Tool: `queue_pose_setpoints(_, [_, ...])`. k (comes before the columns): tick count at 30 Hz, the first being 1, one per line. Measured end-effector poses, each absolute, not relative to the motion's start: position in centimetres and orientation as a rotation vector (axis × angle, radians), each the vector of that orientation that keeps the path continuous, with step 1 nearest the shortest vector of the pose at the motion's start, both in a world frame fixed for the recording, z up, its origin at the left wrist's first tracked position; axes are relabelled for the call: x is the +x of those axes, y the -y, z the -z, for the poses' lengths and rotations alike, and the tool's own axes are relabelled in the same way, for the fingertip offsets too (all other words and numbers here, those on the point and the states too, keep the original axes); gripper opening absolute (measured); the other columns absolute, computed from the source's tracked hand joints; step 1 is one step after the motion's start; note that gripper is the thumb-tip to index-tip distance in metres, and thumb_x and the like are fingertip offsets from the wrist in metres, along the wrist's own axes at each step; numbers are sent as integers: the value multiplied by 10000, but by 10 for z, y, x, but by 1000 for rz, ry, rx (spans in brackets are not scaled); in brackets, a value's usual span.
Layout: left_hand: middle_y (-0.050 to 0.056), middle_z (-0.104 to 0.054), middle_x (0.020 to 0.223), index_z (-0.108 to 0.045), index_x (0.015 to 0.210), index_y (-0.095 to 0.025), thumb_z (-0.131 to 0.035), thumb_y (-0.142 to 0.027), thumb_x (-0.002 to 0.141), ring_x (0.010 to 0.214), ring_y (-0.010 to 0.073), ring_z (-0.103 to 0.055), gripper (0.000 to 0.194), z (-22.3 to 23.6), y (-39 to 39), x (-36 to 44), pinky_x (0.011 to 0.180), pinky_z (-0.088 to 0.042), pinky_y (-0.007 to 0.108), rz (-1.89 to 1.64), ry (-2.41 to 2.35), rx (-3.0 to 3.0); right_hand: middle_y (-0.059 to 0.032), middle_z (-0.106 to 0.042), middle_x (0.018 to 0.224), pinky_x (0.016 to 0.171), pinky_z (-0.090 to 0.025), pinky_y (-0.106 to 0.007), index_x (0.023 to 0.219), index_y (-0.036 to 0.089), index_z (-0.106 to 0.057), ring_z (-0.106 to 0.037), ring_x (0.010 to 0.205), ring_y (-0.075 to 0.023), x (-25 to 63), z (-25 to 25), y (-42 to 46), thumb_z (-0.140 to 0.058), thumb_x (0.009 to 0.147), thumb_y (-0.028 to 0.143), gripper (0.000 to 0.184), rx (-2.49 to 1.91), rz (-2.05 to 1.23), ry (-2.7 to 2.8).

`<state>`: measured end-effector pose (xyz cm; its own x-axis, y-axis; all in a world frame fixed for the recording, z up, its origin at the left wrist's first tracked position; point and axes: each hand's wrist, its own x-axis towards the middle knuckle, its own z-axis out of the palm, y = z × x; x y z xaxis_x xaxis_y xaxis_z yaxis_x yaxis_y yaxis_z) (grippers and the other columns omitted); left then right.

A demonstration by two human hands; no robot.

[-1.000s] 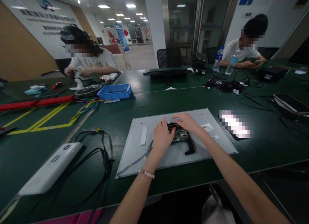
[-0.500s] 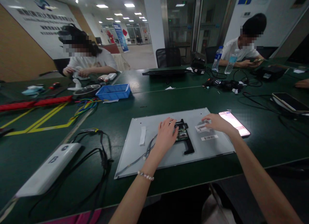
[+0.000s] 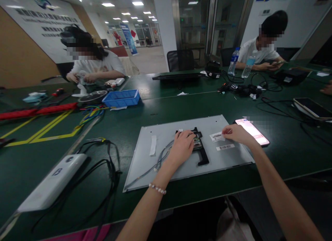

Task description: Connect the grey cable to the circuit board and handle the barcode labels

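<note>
A flat grey panel [image 3: 145, 158] lies on the table in front of me. A green circuit board [image 3: 197, 142] sits on it in a black bracket [image 3: 204, 158]. My left hand [image 3: 183, 144] rests palm-down over the board's left part, fingers stretched across it and gripping nothing. Grey cables [image 3: 161, 158] run out beside that hand. To the right, my right hand [image 3: 237, 134] hovers low over the panel, thumb and fingertips pinched together at a white printed label [image 3: 217, 136]. What the pinch holds is too small to make out. A barcode sticker [image 3: 225, 147] lies just below.
A lit phone [image 3: 255, 132] lies by the panel's right edge. At left are a white case [image 3: 54, 182] with black cables [image 3: 112, 164] and a blue bin [image 3: 121, 97]. Bottles [image 3: 249, 66] and black gear [image 3: 241, 90] stand far right. Two people sit across the table.
My right hand has moved right from the board to the label, and its fingers have closed into a pinch. My left hand has shifted slightly right over the board.
</note>
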<state>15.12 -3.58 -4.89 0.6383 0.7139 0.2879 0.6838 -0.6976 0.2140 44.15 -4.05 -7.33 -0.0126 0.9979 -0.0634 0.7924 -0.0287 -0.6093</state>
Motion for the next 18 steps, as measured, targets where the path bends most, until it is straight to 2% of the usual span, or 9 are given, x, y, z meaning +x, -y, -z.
queue_pose_setpoints(3, [57, -552, 1157, -541, 1117, -196, -349, -147, 900, 1130, 194, -470, 294, 48, 35, 152, 1039, -303, 422, -543, -1157, 2772, -38, -671, 810, 636, -495, -295, 828, 197, -675, -633, 736, -178, 438, 77, 42, -608, 738, 302, 153, -1825, -780, 1706])
queue_pose_setpoints(6, [56, -551, 1169, -534, 1128, -195, -347, -177, 914, 1126, 191, -471, 284, 47, 36, 153, 1027, -316, 407, -541, -1139, 2777, -37, -663, 815, 579, -509, -266, 884, 187, -650, -636, 701, -161, 426, 82, 42, -617, 736, 318, 200, -1669, -1000, 1555])
queue_pose_setpoints(10, [50, -560, 1149, -537, 1115, -206, -336, -237, 938, 1096, 187, -488, 270, 46, 37, 154, 1011, -325, 399, -535, -1144, 2782, -24, -648, 810, 595, -524, -246, 958, 194, -639, -635, 679, -129, 402, 84, 43, -609, 755, 307, 234, -1463, -1185, 1430])
queue_pose_setpoints(18, [52, -551, 1158, -520, 1151, -209, -343, -264, 943, 1123, 192, -470, 278, 46, 38, 155, 1016, -318, 406, -507, -1105, 2804, -48, -659, 824, 542, -528, -219, 886, 166, -640, -654, 666, -137, 375, 87, 49, -615, 755, 282, 177, -1355, -1248, 1427])
